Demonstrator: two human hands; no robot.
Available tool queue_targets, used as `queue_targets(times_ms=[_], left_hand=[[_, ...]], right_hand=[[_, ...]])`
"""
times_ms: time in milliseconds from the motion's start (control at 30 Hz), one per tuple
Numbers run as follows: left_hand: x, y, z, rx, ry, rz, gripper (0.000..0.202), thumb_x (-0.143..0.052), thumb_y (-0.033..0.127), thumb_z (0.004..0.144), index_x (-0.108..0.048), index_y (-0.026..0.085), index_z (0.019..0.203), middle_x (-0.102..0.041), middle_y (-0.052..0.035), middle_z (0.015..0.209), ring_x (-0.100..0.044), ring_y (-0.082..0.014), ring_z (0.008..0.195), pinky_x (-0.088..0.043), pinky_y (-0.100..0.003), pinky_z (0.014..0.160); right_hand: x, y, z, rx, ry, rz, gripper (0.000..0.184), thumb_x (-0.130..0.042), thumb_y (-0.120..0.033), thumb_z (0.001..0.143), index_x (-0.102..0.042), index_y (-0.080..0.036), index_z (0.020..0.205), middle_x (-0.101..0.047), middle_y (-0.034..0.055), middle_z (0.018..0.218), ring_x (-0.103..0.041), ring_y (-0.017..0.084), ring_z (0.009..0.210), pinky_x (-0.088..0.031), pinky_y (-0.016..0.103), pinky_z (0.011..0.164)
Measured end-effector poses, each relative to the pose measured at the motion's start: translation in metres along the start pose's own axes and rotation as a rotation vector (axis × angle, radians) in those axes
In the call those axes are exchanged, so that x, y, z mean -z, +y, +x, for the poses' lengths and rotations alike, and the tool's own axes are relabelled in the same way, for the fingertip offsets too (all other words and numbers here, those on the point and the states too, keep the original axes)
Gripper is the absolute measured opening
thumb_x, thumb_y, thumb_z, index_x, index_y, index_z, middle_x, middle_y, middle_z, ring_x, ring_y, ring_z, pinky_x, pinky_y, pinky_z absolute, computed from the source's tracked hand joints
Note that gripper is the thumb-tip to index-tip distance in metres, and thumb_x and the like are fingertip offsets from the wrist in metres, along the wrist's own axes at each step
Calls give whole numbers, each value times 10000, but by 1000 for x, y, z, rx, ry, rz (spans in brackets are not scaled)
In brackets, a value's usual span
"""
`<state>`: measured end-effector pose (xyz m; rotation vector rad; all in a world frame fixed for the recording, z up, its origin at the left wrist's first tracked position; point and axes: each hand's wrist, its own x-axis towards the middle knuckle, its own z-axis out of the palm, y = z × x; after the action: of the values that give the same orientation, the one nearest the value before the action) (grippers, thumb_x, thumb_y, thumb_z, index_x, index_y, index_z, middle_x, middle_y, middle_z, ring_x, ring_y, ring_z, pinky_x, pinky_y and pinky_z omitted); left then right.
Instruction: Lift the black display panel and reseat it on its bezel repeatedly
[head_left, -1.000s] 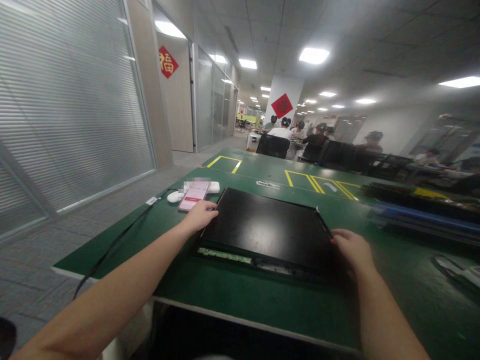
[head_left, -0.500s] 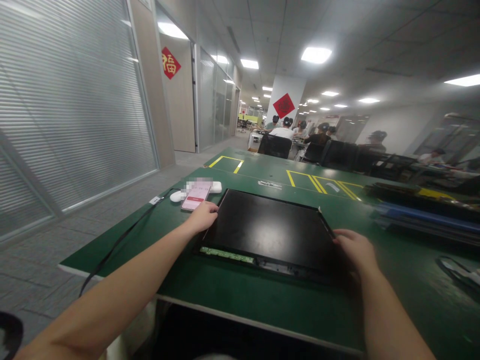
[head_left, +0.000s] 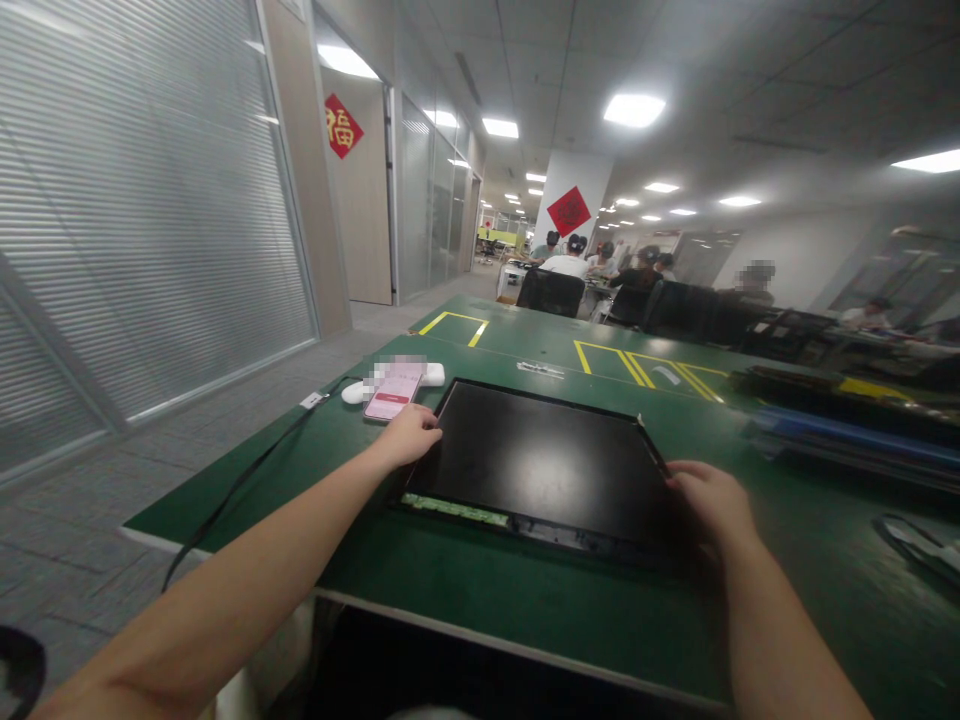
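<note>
A black display panel point(head_left: 540, 460) lies face up in front of me on the green table point(head_left: 465, 590). Along its near edge runs a strip of green circuit board point(head_left: 454, 508). My left hand point(head_left: 411, 435) is closed on the panel's left edge, fingers bent over the rim. On the opposite side my right hand point(head_left: 709, 492) pinches the right edge between thumb and fingers. Just beyond my left hand a phone point(head_left: 394, 392) with a pink screen leans on a white object point(head_left: 432, 375).
A black cable point(head_left: 255, 478) crosses the table's left side and hangs over the edge. Stacked dark and blue panels point(head_left: 825, 440) lie at the right, with a looped strap point(head_left: 915, 545) nearer me. Yellow tape point(head_left: 637, 368) marks the far tabletop. Several people sit beyond.
My left hand has shifted very slightly inward over the panel's left edge. The panel and my right hand stay practically where they were.
</note>
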<state>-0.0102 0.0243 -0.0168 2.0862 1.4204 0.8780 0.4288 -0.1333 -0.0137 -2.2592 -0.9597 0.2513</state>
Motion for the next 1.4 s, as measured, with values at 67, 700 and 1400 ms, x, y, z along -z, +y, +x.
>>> queue_targets(times_ms=[67, 700, 1400], left_hand=[[0, 1, -1, 5, -1, 12, 110, -671, 228, 609, -665, 225, 499, -707, -98, 836, -627, -336, 993, -457, -382, 935], [10, 11, -16, -280, -174, 252, 513, -663, 410, 741, -656, 169, 1193, -531, -142, 1296, -490, -335, 1226, -373, -459, 1068], [32, 24, -25, -535, -604, 145, 537, -798, 290, 687, -651, 279, 1203, -509, -62, 1410, -498, -259, 1276, -383, -368, 1068]], right_hand=[[0, 0, 0, 11, 6, -3, 334, -570, -258, 652, -756, -227, 928, -737, 39, 827, -638, 220, 800, -440, 313, 709], [-4, -3, -2, 93, 34, -107, 328, -551, -318, 697, -761, -221, 929, -739, 60, 923, -649, 254, 891, -467, 333, 751], [-24, 0, -3, 431, -215, -90, 356, -535, -282, 752, -766, -241, 1020, -679, 11, 1193, -594, 231, 1178, -412, 344, 1059]])
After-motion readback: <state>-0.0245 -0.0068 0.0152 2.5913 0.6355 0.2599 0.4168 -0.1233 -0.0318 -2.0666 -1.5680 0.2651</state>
